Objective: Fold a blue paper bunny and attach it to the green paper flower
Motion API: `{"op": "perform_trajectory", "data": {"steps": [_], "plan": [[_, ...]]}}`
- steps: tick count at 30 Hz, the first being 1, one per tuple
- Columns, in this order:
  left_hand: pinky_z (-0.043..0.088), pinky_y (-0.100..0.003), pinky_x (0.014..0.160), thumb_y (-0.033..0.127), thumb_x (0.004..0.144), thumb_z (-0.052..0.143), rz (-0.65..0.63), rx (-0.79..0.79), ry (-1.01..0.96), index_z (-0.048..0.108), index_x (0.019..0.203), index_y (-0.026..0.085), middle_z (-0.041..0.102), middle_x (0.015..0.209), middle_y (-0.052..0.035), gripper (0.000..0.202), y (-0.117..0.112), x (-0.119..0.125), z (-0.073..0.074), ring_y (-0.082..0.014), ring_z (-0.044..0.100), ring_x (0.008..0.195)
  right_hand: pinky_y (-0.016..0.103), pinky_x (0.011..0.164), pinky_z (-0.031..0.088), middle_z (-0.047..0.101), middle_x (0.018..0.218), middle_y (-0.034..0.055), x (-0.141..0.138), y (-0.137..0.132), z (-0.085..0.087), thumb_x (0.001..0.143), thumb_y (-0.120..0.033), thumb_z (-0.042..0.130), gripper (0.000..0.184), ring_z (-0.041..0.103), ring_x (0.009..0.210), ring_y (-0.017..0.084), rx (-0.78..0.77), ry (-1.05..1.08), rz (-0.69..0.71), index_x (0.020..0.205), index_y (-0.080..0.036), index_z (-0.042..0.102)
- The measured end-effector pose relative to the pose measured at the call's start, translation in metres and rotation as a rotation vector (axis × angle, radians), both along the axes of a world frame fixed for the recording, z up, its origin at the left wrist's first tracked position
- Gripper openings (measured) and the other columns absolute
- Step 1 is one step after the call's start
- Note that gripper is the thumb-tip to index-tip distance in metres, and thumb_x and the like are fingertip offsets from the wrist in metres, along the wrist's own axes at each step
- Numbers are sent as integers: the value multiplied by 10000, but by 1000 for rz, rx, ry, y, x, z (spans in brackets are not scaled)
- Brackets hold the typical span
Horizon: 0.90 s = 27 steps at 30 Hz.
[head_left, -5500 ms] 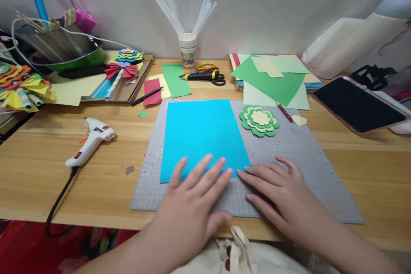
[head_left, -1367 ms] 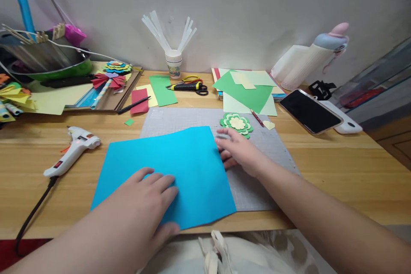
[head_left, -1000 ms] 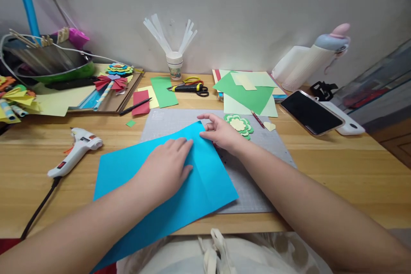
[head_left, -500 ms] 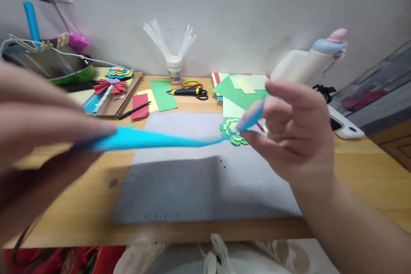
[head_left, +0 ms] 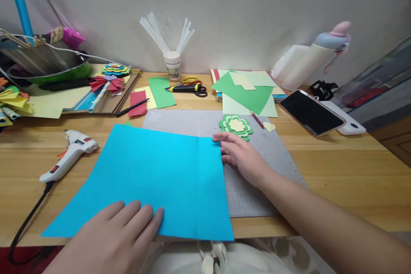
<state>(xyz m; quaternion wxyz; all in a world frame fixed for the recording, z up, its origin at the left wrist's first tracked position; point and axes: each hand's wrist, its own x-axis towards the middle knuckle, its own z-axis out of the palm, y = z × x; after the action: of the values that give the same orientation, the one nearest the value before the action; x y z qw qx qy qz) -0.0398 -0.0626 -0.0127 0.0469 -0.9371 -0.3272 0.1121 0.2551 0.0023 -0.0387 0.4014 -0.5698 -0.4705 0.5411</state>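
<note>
A large sheet of blue paper (head_left: 154,167) lies spread over the left part of the grey cutting mat (head_left: 272,158) and the table, with a faint crease near its right side. My left hand (head_left: 122,231) is closed at the sheet's near edge, fingers on top and thumb hidden. At the far right corner, my right hand (head_left: 239,154) has its fingertips closed on the paper's edge. Just beyond that hand rests a layered green and cream paper flower (head_left: 236,126). A small cream paper piece (head_left: 269,126) and a dark red pencil (head_left: 257,120) lie beside the flower.
On the left rests a glue gun (head_left: 69,156) with its cord. Scissors (head_left: 201,90), a cutter knife (head_left: 184,88) and a cup of white sticks (head_left: 173,66) are at the back. Coloured paper (head_left: 257,98), a phone (head_left: 311,111) and a bottle (head_left: 314,60) stand or lie right.
The blue sheet has come down from edge-on in the air to lying broad side up over the mat. Both hands have lowered with it, and the glue gun is now visible.
</note>
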Motion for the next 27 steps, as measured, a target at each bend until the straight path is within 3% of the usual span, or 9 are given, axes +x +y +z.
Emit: {"op": "perform_trajectory", "data": {"steps": [3, 5, 7, 9, 12, 17, 21, 27], "plan": [[428, -381, 690, 170, 854, 531, 6, -93, 22, 632, 1189, 303, 691, 908, -56, 374, 6, 9, 5, -262, 612, 810, 272, 631, 486, 484, 1302, 82, -5, 25, -2, 748, -261, 593, 540, 558, 667, 100, 49, -131, -40, 1266, -240, 439], [429, -373, 688, 302, 857, 587, 52, -198, 9, 665, 1111, 311, 672, 851, -44, 266, 12, 16, 18, -251, 605, 779, 254, 583, 446, 509, 1238, 79, -8, 38, -4, 713, -230, 611, 638, 508, 610, 86, 71, -232, -56, 1315, -225, 399], [434, -380, 693, 504, 847, 567, 131, -286, -46, 689, 1022, 305, 650, 818, -38, 292, 23, 27, 31, -248, 597, 760, 236, 538, 392, 580, 974, 21, -11, 49, -6, 702, -207, 604, 599, 470, 577, 98, 95, -331, -50, 1281, -198, 449], [450, -374, 718, 554, 896, 446, 177, -348, -96, 685, 1007, 283, 641, 892, -50, 378, 38, 41, 37, -246, 601, 829, 226, 506, 336, 514, 696, -52, -12, 56, -8, 706, -189, 588, 493, 429, 538, 111, 119, -420, -26, 1195, -197, 529], [471, -350, 762, 443, 947, 389, 257, -198, -146, 595, 1187, 228, 607, 1082, -82, 382, 67, 67, 27, -241, 588, 958, 228, 499, 309, 420, 561, -77, -12, 60, -9, 733, -188, 565, 341, 422, 521, 123, 146, -534, -1, 1071, -206, 600], [475, -326, 629, 284, 965, 301, 382, -85, -137, 480, 1312, 157, 590, 1100, -123, 411, 100, 101, -6, -264, 593, 934, 251, 548, 335, 546, 614, -28, -11, 62, -9, 794, -211, 542, 245, 494, 569, 149, 175, -720, -5, 1023, -216, 629], [474, -306, 618, 278, 968, 278, 406, -46, -138, 383, 1404, 191, 581, 1133, -116, 457, 103, 106, -17, -256, 580, 960, 267, 577, 334, 636, 704, 15, -11, 62, -9, 801, -206, 560, 251, 542, 635, 178, 180, -848, -3, 1038, -236, 638], [483, -312, 663, 295, 962, 286, 416, -18, -143, 327, 1447, 249, 555, 1154, -106, 489, 101, 104, -23, -247, 555, 979, 256, 564, 317, 672, 769, 15, -12, 60, -9, 822, -203, 543, 278, 563, 661, 176, 184, -914, 43, 1080, -263, 627]]}}
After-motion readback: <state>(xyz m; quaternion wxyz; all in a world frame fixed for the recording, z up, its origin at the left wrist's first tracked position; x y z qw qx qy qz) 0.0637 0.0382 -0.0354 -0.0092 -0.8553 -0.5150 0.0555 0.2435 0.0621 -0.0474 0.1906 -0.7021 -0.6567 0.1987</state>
